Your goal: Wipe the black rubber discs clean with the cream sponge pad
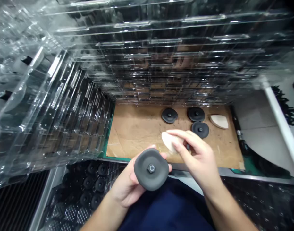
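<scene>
My left hand [132,183] holds a black rounded-square disc [155,178] with a small metal nut-like hub at its centre, its face turned up toward me. The fingers wrap behind its rim. Just to the right, my right hand [197,149] pinches a thin white pad [169,141] between thumb and fingers, apart from the disc. Beyond my hands, on a sheet of brown cardboard [132,128], lie similar black discs: one on its own [169,115] and two close together, a rear one [192,114] and a front one [204,129].
A cream-white wedge-shaped piece [219,122] lies at the cardboard's right. Stacked clear plastic trays rise behind [161,59] and on the left [65,106]. A tray holding several black discs [89,183] sits low at left. A white rail [280,118] stands at right.
</scene>
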### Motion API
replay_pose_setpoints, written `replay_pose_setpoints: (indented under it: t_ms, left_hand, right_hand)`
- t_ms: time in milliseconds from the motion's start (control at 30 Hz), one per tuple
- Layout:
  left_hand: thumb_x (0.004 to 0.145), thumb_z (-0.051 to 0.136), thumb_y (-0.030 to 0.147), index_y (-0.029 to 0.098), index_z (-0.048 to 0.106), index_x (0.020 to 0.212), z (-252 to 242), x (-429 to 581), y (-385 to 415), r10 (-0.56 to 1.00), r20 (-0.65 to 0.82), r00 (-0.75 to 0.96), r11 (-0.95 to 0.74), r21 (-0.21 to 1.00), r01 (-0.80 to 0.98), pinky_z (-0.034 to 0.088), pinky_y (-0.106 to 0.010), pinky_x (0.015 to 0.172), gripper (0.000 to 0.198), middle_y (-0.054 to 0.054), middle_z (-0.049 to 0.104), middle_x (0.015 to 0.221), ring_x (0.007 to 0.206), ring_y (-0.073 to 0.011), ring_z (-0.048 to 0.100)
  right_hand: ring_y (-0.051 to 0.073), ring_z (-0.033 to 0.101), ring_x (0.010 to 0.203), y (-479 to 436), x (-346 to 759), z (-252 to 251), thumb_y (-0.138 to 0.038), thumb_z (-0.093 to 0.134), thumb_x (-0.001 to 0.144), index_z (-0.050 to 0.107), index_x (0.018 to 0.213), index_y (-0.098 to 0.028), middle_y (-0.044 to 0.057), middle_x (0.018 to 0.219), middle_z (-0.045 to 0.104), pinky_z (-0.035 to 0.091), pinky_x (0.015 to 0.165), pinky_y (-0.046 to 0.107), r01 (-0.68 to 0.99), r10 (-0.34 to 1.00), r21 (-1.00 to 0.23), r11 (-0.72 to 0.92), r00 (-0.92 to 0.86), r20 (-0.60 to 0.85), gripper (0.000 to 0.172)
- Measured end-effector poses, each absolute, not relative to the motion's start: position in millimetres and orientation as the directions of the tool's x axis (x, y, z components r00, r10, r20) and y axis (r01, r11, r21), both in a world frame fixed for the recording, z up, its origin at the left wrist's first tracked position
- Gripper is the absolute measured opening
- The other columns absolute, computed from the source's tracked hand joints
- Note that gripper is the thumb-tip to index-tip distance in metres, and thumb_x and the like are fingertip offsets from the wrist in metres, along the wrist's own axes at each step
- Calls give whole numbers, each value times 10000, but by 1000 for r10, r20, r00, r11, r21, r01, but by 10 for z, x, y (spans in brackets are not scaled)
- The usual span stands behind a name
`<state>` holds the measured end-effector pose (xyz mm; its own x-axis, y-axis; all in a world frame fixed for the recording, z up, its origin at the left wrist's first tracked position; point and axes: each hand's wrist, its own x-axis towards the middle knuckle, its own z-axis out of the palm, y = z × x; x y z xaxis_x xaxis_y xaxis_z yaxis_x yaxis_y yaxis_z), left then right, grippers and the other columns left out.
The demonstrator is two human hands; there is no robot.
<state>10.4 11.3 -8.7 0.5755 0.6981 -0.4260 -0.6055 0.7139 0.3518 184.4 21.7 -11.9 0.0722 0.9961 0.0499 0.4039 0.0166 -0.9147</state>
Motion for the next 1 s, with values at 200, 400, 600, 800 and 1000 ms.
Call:
replay_pose_setpoints:
  t_ms: [200, 400, 600, 800, 1000]
  left_hand:
    - [637, 825, 237, 258, 694, 1079, -157, 87, 106, 714, -439, 545, 695, 350, -629, 532, -283, 808, 461, -31, 736, 1051, 831, -187, 712]
    - [633, 832, 324, 216, 715, 1045, -115, 65, 132, 702, -444, 557, 711, 388, -587, 517, -255, 824, 442, -48, 748, 982, 914, -192, 694]
    - [579, 851, 379, 222, 739, 967, -184, 67, 23, 743, -496, 450, 659, 426, -619, 504, -184, 802, 433, -9, 743, 943, 882, -133, 665]
    - [592, 831, 423, 229, 708, 1078, -134, -39, -86, 815, -401, 417, 572, 448, -687, 510, -277, 873, 537, -38, 734, 1056, 830, -175, 697]
    - [517, 864, 438, 209, 702, 1027, 29, -63, -194, 785, -397, 474, 610, 371, -700, 547, -286, 794, 581, -38, 730, 966, 880, -210, 704]
  right_hand:
    - [162, 622, 659, -21, 1683, -760, -196, 542, 853, 729, 908, -190, 37, 773, 714, 506, 608, 271, 430, 993, -903, -8, -104, -58, 195]
    - [150, 636, 697, 59, 1736, -295, -210, 525, 909, 671, 1091, -232, 40, 955, 731, 494, 615, 270, 472, 999, -881, 35, 0, 40, 234]
    - [162, 618, 705, 327, 1722, 282, -144, 445, 912, 700, 1006, -202, 34, 834, 729, 444, 652, 307, 521, 842, -670, 529, -419, 339, 278]
    - [169, 649, 827, 405, 1615, -398, -250, 548, 879, 710, 987, -229, 28, 900, 711, 510, 760, 290, 419, 965, -906, 64, -256, -51, 196]
    - [175, 621, 807, 39, 1492, -827, -257, 520, 860, 661, 1131, -202, 120, 1161, 592, 535, 702, 327, 450, 996, -893, 19, -87, -23, 311]
